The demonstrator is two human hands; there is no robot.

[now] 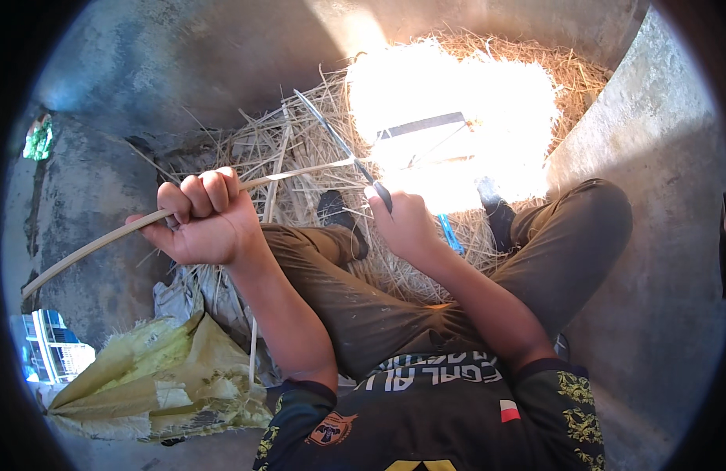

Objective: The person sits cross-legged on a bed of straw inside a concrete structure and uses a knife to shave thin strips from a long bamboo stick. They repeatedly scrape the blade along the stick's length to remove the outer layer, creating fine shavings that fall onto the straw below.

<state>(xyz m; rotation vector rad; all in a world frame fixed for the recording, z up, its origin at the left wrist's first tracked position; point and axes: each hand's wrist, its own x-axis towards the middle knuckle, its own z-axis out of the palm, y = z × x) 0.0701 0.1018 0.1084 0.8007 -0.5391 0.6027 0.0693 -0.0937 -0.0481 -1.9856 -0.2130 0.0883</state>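
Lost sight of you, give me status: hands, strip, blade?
Left hand fisted on the pale cane strip. Right hand grips the knife, blade at the strip. Straw shavings piled ahead, nothing blocking.

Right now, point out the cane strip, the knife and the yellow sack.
cane strip (104, 242), head view, mid-length left of the fist.
knife (328, 125), head view, on the blade.
yellow sack (155, 377), head view, crumpled middle.
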